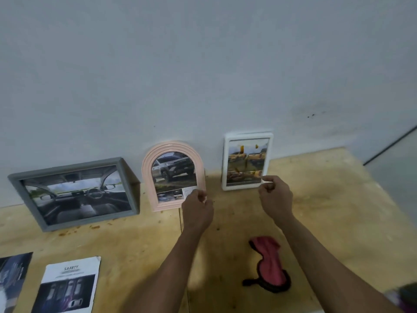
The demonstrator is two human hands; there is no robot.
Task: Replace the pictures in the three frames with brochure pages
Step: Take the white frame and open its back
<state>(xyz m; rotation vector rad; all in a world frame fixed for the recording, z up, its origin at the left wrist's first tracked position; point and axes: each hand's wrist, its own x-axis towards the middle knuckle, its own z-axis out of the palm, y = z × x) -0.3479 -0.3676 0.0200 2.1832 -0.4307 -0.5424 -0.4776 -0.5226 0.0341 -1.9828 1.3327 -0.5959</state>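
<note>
Three frames stand along the back of a wooden table (316, 199), leaning on a pale wall (203, 64). The pink arched frame (173, 177) in the middle shows a brochure page of a silver truck; the grey frame (74, 193) to its left shows a car interior, and the white frame (247, 161) to its right shows yellow vehicles. The left hand (197, 211) has its fingers curled at the lower right corner of the pink arched frame, touching or pinching its edge; which one cannot be told. The right hand (274, 197) is loosely clenched just before the lower right corner of the white frame, grasping nothing visible. Nearer the person, a pink cloth (268, 263) lies on the table, and at lower left lie a brochure page headed "SAFETY" (67, 285) and a darker page (12, 281).
</note>
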